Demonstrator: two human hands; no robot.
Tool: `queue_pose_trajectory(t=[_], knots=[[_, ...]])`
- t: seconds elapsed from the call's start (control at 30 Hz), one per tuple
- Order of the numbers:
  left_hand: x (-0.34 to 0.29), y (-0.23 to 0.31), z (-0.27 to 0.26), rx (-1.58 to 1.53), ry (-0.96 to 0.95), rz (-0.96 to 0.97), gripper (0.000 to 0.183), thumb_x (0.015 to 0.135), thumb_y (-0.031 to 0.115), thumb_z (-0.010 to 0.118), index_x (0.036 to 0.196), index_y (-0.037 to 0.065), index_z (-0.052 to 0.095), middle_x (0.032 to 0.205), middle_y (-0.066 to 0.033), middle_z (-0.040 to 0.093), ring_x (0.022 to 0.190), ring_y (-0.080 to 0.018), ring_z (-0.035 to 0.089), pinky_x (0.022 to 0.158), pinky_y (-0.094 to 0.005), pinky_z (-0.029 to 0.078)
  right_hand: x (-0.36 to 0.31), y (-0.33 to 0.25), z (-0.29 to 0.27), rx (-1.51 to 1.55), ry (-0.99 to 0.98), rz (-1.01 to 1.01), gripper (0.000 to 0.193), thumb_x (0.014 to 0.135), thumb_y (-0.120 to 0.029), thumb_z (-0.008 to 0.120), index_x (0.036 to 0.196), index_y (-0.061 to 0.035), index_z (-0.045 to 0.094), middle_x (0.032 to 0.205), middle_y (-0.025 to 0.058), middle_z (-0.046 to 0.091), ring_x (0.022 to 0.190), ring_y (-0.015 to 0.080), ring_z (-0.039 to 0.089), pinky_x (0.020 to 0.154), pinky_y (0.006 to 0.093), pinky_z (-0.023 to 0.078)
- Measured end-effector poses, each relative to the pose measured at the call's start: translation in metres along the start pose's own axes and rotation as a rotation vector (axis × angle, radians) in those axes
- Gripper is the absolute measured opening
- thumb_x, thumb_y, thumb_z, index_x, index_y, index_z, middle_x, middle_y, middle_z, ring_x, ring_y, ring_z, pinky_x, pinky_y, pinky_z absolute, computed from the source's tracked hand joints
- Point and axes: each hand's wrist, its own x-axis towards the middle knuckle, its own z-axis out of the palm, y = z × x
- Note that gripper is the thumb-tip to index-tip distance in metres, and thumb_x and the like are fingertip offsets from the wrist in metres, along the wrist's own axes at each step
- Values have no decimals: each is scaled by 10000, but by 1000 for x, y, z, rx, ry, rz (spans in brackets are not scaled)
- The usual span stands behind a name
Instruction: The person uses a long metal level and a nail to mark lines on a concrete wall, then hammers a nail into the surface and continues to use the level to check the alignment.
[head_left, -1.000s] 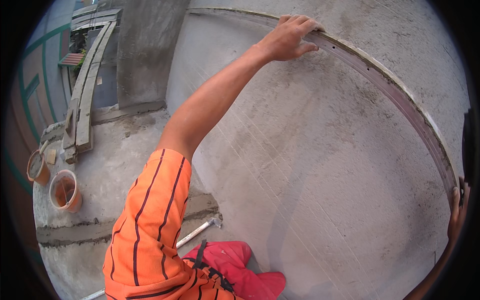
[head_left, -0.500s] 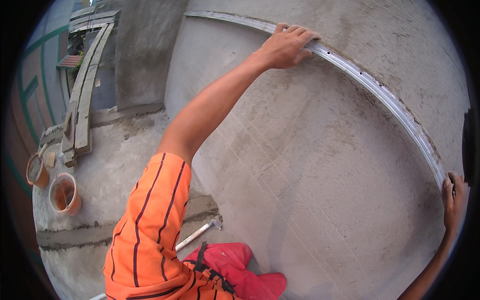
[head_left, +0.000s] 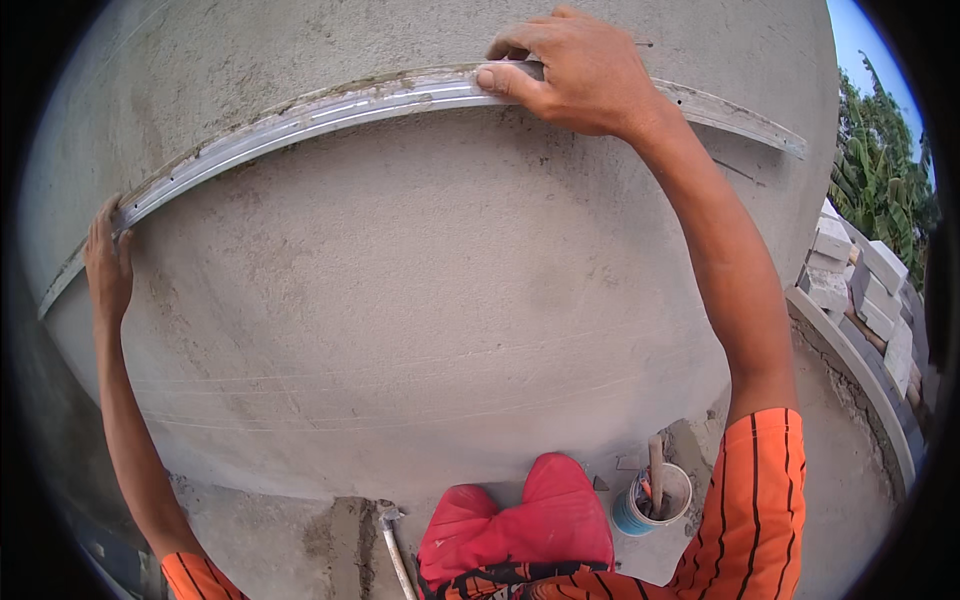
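A long aluminium straightedge (head_left: 330, 108), smeared with mortar along its upper edge, lies against a grey plastered wall (head_left: 420, 250). In the wide picture it looks bowed. Near its left end my left hand (head_left: 108, 262) grips the lower edge, arm stretched out and fingers curled over the bar. My right hand (head_left: 590, 75) is closed around the bar right of its middle, thumb on the front face and fingers over the top. Beyond that hand the bar runs on to its right end. Faint scored lines cross the lower wall.
On the floor beside my red-trousered knees (head_left: 520, 520) stands a blue-and-white bucket (head_left: 632, 515) with handled tools in it. A pale pipe (head_left: 398, 560) lies to the left, near a strip of mortar (head_left: 352, 545). Light grey blocks (head_left: 882, 300) are stacked beyond a low ledge (head_left: 850, 370) at right.
My view has swung to the right, so the orange buckets and planks have left it and the blocks and trees have come in. Both hands still hold the straightedge.
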Motion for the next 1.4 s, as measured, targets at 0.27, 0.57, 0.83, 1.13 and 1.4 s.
queue_pose_trajectory(t=[0.27, 0.57, 0.83, 1.13, 1.4], knots=[[-1, -10, 33, 28, -4, 55, 438, 937, 45, 493, 1367, 72, 417, 1356, -140, 475, 1264, -301, 443, 1044, -429, 359, -23, 10, -15, 178, 71, -56, 338, 785, -357, 632, 907, -50, 707, 756, 131, 645, 780, 280, 627, 661, 366, 513], [-5, 13, -8, -31, -28, 9, 406, 904, 126, 546, 1300, 101, 463, 1273, -119, 529, 1188, -313, 476, 971, -428, 361, -34, -16, 18, 116, 158, -73, 348, 744, -298, 710, 1036, -117, 650, 1001, 59, 661, 922, 247, 625, 763, 358, 503], [4, 18, 4, 45, -19, -2, 418, 928, 247, 551, 1324, 168, 445, 1303, -67, 521, 1239, -252, 461, 1016, -495, 336, -60, 24, 36, -67, 86, -63, 448, 840, -245, 674, 1264, -173, 547, 1190, 74, 604, 1050, 246, 618, 902, 347, 521], [2, 4, -5, 20, 21, -55, 416, 909, 225, 575, 1304, 165, 458, 1268, -76, 536, 1224, -276, 466, 1008, -475, 350, -44, 13, 46, -2, 157, -84, 421, 849, -258, 679, 1242, -156, 568, 1163, 93, 607, 1048, 241, 610, 912, 351, 510], [2, -18, -5, -70, -88, -160, 460, 905, 232, 571, 1304, 26, 470, 1332, -203, 473, 1251, -355, 423, 1050, -453, 334, -34, -7, 39, -2, 191, -110, 421, 839, -266, 691, 1232, -158, 580, 1155, 81, 616, 1029, 232, 620, 895, 344, 519]])
